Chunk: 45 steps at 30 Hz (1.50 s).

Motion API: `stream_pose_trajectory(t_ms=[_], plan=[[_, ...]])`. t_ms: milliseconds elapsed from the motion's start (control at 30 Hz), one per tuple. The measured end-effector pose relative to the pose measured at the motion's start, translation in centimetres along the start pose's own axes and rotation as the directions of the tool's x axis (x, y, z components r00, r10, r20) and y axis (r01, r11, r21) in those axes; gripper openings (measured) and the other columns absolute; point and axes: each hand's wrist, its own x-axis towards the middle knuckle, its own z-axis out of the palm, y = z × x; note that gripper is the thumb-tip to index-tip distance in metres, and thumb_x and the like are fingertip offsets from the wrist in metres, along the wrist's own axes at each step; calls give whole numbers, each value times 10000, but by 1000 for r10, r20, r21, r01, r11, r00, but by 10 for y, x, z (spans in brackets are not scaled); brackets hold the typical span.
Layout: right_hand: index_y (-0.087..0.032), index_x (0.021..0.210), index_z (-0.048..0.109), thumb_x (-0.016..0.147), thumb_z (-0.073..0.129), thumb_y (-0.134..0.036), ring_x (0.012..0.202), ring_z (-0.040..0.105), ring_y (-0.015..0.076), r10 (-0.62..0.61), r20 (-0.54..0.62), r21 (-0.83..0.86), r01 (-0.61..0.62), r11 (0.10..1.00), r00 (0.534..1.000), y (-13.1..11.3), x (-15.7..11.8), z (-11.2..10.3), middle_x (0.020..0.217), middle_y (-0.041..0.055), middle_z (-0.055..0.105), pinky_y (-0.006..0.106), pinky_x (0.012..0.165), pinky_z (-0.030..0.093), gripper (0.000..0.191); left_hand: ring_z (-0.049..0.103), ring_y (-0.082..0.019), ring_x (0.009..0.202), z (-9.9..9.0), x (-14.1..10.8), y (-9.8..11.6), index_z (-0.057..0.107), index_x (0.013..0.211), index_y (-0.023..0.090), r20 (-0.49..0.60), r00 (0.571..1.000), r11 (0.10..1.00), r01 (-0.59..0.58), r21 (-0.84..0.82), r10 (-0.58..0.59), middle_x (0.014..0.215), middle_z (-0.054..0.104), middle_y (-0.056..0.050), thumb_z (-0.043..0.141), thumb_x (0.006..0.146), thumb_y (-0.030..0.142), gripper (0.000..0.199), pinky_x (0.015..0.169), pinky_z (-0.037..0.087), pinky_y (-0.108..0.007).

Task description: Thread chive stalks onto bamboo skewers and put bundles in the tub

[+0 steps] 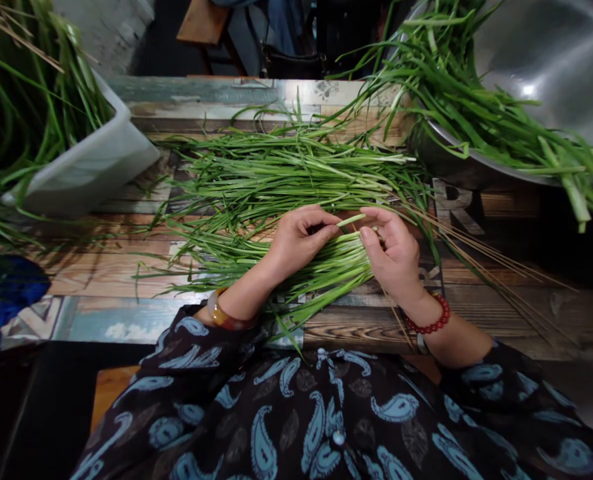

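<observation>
My left hand pinches a single garlic chive stalk between thumb and forefinger, its pale end pointing right. My right hand is at that pale end, thumb and forefinger apart, the forefinger close to the tip; whether it touches cannot be made out. Under both hands lies a loose bunch of garlic chives, white ends to the right by my right palm. Just beyond, a larger pile of garlic chives spreads across the patterned wooden table.
At left stands a white plastic bin full of long greens. A large metal bowl at right has chives hanging over its rim. Thin straw-like strips lie right of my right hand. Something blue is at the left edge, a wooden stool beyond the table.
</observation>
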Motion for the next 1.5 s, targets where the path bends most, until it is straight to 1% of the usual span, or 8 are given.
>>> stream_pose_trajectory(t_ms=[200, 400, 600, 933, 1100, 1333, 1433, 1500], plan=[[-262, 1265, 565, 978, 524, -360, 888, 690, 215, 2, 12, -13, -1, 1000, 1000, 0, 0, 0, 1074, 63, 706, 392, 812, 584, 305, 582, -135, 694, 1, 0, -1, 784, 860, 166, 12, 1000, 999, -24, 24, 23, 729, 668, -28, 649, 856, 224, 147, 668, 435, -251], [-261, 1252, 565, 979, 514, -360, 908, 688, 225, -21, 6, -60, 21, 998, 1000, 1, 0, 1, 1023, 68, 698, 377, 777, 588, 295, 586, -136, 695, 0, 0, -3, 780, 872, 161, 17, 997, 996, -77, 45, 77, 731, 662, -33, 640, 876, 231, 157, 661, 427, -251], [-246, 1177, 566, 973, 528, -357, 750, 652, 182, 14, 3, -1, -14, 1000, 1000, 0, 0, 1, 1020, 56, 696, 351, 702, 562, 235, 597, -142, 711, 0, 0, -2, 777, 877, 165, 41, 995, 993, -92, 79, 89, 743, 664, -36, 628, 882, 206, 155, 671, 431, -254], [-252, 1154, 559, 975, 531, -362, 732, 637, 172, 8, 7, 19, -8, 1000, 1000, -1, 1, 0, 975, 39, 681, 338, 687, 533, 212, 590, -138, 697, 1, -1, -3, 782, 869, 166, 53, 995, 995, -87, 40, 85, 736, 668, -29, 630, 868, 198, 155, 671, 431, -253], [-247, 1106, 561, 966, 543, -352, 749, 646, 172, 2, -9, 17, -1, 1000, 1000, -1, 1, 1, 975, 37, 681, 337, 704, 528, 177, 604, -144, 712, 1, -1, -2, 772, 856, 160, 93, 994, 997, -69, 36, 65, 742, 666, -34, 614, 879, 213, 168, 667, 435, -255], [-237, 964, 548, 968, 542, -362, 645, 575, 145, -9, -20, -49, 8, 999, 1000, -4, 3, 0, 775, -11, 613, 294, 618, 453, 125, 595, -144, 742, 2, -3, 1, 735, 835, 153, 181, 980, 994, -98, 53, 87, 753, 647, -33, 589, 878, 181, 155, 689, 437, -249], [-232, 952, 571, 996, 497, -385, 701, 592, 158, -45, -34, -67, 42, 997, 998, -8, 5, -3, 804, 6, 634, 303, 655, 453, 175, 597, -150, 771, -1, -3, 3, 715, 863, 141, 218, 973, 993, -96, 66, 79, 803, 665, -44, 574, 886, 205, 156, 720, 443, -255], [-230, 980, 598, 1027, 427, -416, 740, 603, 165, -43, -30, -67, 41, 997, 999, -10, 6, -5, 867, 24, 664, 312, 685, 457, 258, 605, -152, 783, -3, -3, 4, 707, 913, 133, 240, 970, 997, -49, 51, 36, 848, 692, -51, 566, 897, 249, 183, 732, 451, -255]])
